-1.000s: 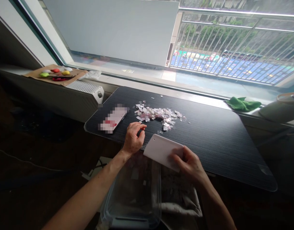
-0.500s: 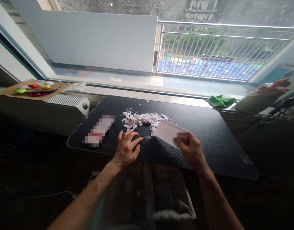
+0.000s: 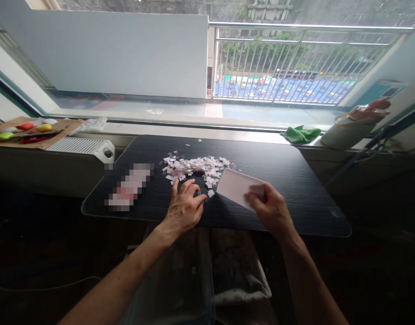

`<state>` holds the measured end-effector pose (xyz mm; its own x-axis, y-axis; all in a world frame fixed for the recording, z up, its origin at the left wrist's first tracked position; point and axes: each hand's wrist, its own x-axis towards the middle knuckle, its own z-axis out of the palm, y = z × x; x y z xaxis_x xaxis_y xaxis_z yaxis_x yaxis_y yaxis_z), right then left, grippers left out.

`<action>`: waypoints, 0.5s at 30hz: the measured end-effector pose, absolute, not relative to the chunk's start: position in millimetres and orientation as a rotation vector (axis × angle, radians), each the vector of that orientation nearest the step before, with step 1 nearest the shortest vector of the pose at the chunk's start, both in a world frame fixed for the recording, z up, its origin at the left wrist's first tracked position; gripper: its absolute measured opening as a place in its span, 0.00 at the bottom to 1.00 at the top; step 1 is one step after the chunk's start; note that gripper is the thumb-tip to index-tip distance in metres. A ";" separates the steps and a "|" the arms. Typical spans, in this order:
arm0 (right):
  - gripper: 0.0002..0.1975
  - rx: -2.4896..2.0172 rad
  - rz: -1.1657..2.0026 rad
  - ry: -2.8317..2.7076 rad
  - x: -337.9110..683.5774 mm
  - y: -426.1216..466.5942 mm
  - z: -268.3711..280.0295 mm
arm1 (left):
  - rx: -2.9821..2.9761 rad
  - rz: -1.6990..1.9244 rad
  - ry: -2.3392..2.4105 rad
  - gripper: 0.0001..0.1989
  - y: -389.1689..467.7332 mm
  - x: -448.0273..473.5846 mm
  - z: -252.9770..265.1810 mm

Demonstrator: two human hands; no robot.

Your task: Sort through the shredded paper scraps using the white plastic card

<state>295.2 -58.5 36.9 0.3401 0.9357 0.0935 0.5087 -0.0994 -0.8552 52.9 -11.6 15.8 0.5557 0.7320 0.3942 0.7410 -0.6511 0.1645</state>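
One long black counter [image 3: 268,180] takes up most of the space, rounded corners, wood-grain look, right up against a window ledge. Tucked under the front edge is a see-through plastic bin [image 3: 210,275], kinda dim down there, but a few pale bits show in it.

Next size down is the pile of paper scraps [image 3: 193,168], white and pinkish, heaped around the middle of the counter with its right end trailing toward the front. Just beside that end is a pale flat panel [image 3: 239,187] with a tiny hole in one corner, held at a slant; can't tell if its edge touches the counter.

As for the hands, the right hand [image 3: 273,208] is closed around the panel's right end, thumb on top. The left hand [image 3: 185,205] is half open in front of the pile, fingers bent, thumb and forefinger near a little see-through bit [image 3: 199,192]. Can't tell if it's pinched.
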 end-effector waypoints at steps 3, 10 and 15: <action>0.10 -1.718 0.613 -1.276 291.8 -60.6 38.1 | -2.720 -0.692 -1.310 0.13 -15.5 51.8 17.5; 0.10 -1.774 0.662 -1.302 294.3 -74.8 42.6 | -2.766 -0.613 -1.270 0.15 -17.6 54.3 15.9; 0.10 -1.767 0.677 -1.239 295.8 -83.9 46.3 | -2.743 -0.648 -1.297 0.13 -25.8 51.0 14.8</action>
